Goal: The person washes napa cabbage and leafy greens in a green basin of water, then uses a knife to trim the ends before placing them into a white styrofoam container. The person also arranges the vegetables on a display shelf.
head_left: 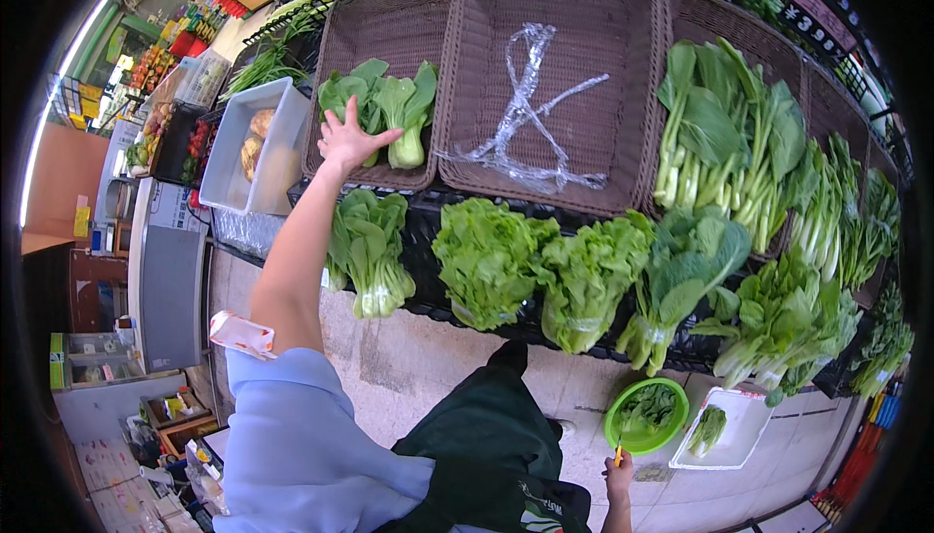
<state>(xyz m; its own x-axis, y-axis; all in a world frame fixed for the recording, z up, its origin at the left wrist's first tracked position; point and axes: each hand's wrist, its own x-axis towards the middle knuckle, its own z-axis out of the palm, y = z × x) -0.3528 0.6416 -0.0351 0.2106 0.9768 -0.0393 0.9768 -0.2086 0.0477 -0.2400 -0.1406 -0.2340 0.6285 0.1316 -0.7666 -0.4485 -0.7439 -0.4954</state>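
My left hand (348, 139) reaches out with fingers spread over the bok choy (401, 110) in the left brown woven basket (384, 27). Its fingers overlap the leaves; whether they press on them I cannot tell. Down at the lower right, my right hand (618, 478) is closed around a small tool with an orange-yellow handle (618, 455); its working end is not clear. Just beyond that hand sits a round green basin (610, 424) with loose leaves (650, 407) inside. Another bok choy bunch (372, 251) stands below the left basket, beside my forearm.
The middle basket (593, 37) holds crumpled clear plastic wrap (525, 115). Leafy greens (730, 134) fill the right basket. Lettuce heads (491, 261) line the front ledge. A white tray (744, 436) with greens lies on the floor; a pale bin (275, 144) stands left.
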